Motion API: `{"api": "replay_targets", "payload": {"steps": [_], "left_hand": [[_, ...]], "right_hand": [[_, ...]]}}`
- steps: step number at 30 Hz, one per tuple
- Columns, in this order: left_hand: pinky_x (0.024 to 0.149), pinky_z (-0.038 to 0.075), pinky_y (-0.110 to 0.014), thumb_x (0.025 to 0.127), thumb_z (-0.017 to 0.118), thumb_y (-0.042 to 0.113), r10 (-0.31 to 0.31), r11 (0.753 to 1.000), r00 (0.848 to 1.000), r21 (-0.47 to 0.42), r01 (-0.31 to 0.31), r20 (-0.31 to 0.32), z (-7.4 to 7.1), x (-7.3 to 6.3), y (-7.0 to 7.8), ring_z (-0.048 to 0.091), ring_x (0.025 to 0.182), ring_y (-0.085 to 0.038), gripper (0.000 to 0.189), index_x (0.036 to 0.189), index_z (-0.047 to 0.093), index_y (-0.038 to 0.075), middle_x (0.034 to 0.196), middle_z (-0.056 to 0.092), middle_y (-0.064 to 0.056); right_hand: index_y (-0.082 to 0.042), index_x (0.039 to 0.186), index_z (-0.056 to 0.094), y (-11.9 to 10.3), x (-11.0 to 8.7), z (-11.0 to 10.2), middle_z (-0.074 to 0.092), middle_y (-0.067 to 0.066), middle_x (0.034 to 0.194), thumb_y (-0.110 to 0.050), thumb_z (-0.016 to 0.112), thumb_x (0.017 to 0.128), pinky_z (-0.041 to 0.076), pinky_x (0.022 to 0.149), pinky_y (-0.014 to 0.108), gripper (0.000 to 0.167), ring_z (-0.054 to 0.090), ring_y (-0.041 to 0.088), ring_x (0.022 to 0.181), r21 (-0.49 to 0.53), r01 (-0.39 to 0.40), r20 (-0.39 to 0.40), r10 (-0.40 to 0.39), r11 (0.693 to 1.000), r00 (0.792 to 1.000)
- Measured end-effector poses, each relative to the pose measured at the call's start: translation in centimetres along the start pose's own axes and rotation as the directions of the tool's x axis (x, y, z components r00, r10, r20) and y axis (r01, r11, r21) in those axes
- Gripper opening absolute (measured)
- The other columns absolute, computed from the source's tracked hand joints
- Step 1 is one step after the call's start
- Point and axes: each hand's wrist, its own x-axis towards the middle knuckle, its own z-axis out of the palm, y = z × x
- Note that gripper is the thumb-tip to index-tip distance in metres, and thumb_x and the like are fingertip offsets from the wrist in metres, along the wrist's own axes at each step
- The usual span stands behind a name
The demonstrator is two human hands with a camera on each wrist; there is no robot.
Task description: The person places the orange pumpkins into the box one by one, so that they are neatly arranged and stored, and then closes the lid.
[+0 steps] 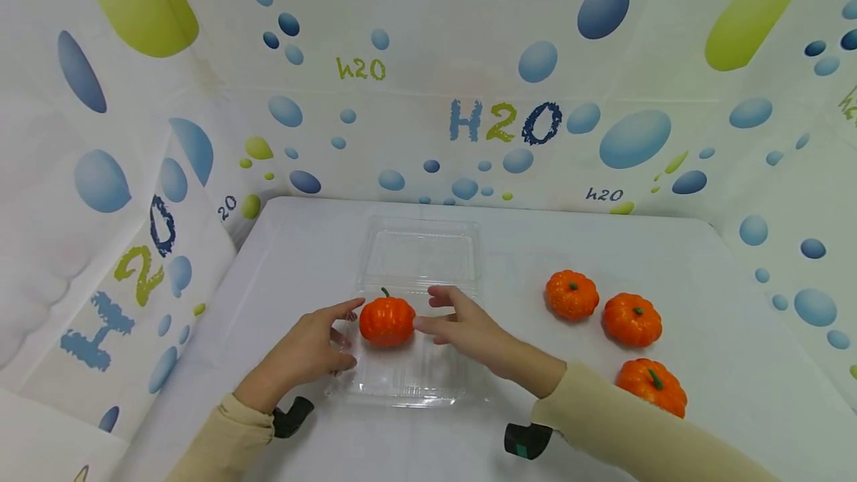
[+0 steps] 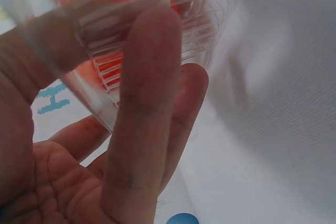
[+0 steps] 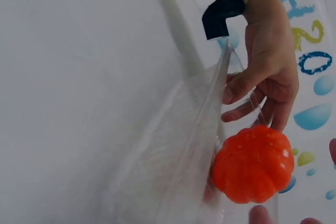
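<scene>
A clear plastic clamshell box (image 1: 428,374) lies on the table with its lid (image 1: 423,253) folded back to the far side. In its base, toward the left, sits a small shiny orange pumpkin (image 1: 387,324) with a green stem. My left hand (image 1: 304,348) grips the box's left wall; the left wrist view has the plastic (image 2: 202,30) passing between its fingers. On the pumpkin's other side, my right hand (image 1: 478,333) hovers over the box with fingers spread and loosely bent, a fingertip right at the pumpkin's side. Nothing is held in that hand.
Three more orange pumpkins rest on the white table to the right: one farther back (image 1: 572,296), another beside it (image 1: 632,320), and a nearer one (image 1: 652,381) partly behind my right sleeve. A patterned curtain (image 1: 428,80) stands behind the table and along its sides.
</scene>
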Motion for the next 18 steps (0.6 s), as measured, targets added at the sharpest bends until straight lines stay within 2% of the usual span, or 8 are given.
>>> {"api": "replay_targets", "payload": {"steps": [2, 4, 7, 9, 12, 16, 17, 18], "left_hand": [[0.059, 0.058, -0.031, 0.071, 0.087, -0.003, 0.001, 1.0, 1.0, 0.001, -0.001, -0.001, 0.0, 0.0, 0.0, 0.063, 0.09, -0.021, 0.09, 0.151, 0.048, 0.01, 0.131, 0.06, -0.016], [0.059, 0.058, -0.031, 0.07, 0.087, -0.003, 0.003, 1.0, 1.0, 0.0, -0.003, -0.001, 0.0, 0.0, 0.1, 0.063, 0.091, -0.022, 0.09, 0.15, 0.048, 0.01, 0.131, 0.06, -0.016], [0.059, 0.058, -0.031, 0.07, 0.087, -0.003, 0.004, 1.0, 1.0, -0.006, -0.004, 0.001, -0.1, 0.0, 0.0, 0.063, 0.092, -0.022, 0.09, 0.15, 0.049, 0.01, 0.132, 0.059, -0.016], [0.059, 0.058, -0.031, 0.07, 0.087, -0.004, 0.006, 1.0, 1.0, -0.013, -0.006, 0.002, -0.1, 0.1, 0.0, 0.063, 0.092, -0.022, 0.09, 0.15, 0.049, 0.01, 0.132, 0.059, -0.016], [0.059, 0.058, -0.031, 0.069, 0.087, -0.005, 0.007, 1.0, 1.0, -0.021, -0.007, 0.005, -0.1, 0.1, 0.0, 0.063, 0.091, -0.021, 0.09, 0.15, 0.048, 0.009, 0.133, 0.059, -0.016], [0.059, 0.058, -0.031, 0.069, 0.087, -0.004, 0.009, 1.0, 1.0, -0.015, -0.008, 0.008, -0.1, 0.1, 0.0, 0.063, 0.091, -0.021, 0.09, 0.15, 0.049, 0.009, 0.132, 0.059, -0.015], [0.059, 0.058, -0.031, 0.07, 0.087, -0.003, 0.009, 1.0, 1.0, -0.011, -0.009, 0.007, -0.1, 0.1, 0.0, 0.063, 0.09, -0.021, 0.09, 0.15, 0.049, 0.009, 0.131, 0.059, -0.015], [0.059, 0.058, -0.031, 0.07, 0.087, -0.003, 0.008, 1.0, 1.0, -0.009, -0.008, 0.007, -0.1, 0.1, 0.0, 0.063, 0.09, -0.021, 0.09, 0.15, 0.049, 0.009, 0.131, 0.06, -0.015]], "right_hand": [[-0.013, 0.152, 0.039, 0.3, -0.9, -0.4, 0.045, 0.009, 0.149, -0.037, 0.071, 0.094, 0.051, 0.1, 0.048, 0.07, 0.059, 0.027, 0.122, -0.022, 0.083, -0.03, -0.083, 0.996, 0.996], [-0.017, 0.152, 0.039, 0.7, -1.9, -0.9, 0.044, 0.004, 0.15, -0.036, 0.072, 0.094, 0.051, 0.1, 0.046, 0.069, 0.055, 0.026, 0.127, -0.07, 0.168, -0.062, -0.172, 0.983, 0.983], [-0.022, 0.151, 0.039, 1.6, -3.6, -1.9, 0.042, -0.001, 0.151, -0.034, 0.074, 0.093, 0.05, 0.101, 0.045, 0.068, 0.053, 0.023, 0.129, -0.16, 0.28, -0.112, -0.3, 0.947, 0.947], [-0.026, 0.151, 0.038, 2.3, -4.8, -2.6, 0.04, -0.004, 0.151, -0.034, 0.075, 0.093, 0.05, 0.101, 0.047, 0.069, 0.052, 0.022, 0.129, -0.241, 0.326, -0.144, -0.366, 0.914, 0.919], [-0.03, 0.149, 0.039, 3.6, -6.5, -3.9, 0.039, -0.006, 0.152, -0.04, 0.076, 0.091, 0.049, 0.101, 0.05, 0.069, 0.05, 0.018, 0.129, -0.363, 0.336, -0.196, -0.424, 0.869, 0.884], [-0.029, 0.149, 0.041, 5.7, -8.9, -5.9, 0.036, -0.006, 0.153, -0.047, 0.076, 0.089, 0.047, 0.101, 0.056, 0.073, 0.047, 0.02, 0.13, -0.503, 0.278, -0.267, -0.454, 0.818, 0.85], [-0.029, 0.15, 0.041, 6.3, -9.4, -6.4, 0.036, -0.006, 0.153, -0.046, 0.078, 0.087, 0.047, 0.102, 0.056, 0.075, 0.045, 0.02, 0.131, -0.53, 0.262, -0.284, -0.461, 0.806, 0.841], [-0.028, 0.15, 0.041, 6.8, -10.0, -6.9, 0.036, -0.007, 0.153, -0.043, 0.081, 0.086, 0.045, 0.105, 0.051, 0.077, 0.044, 0.02, 0.132, -0.552, 0.247, -0.301, -0.466, 0.797, 0.832]]}}
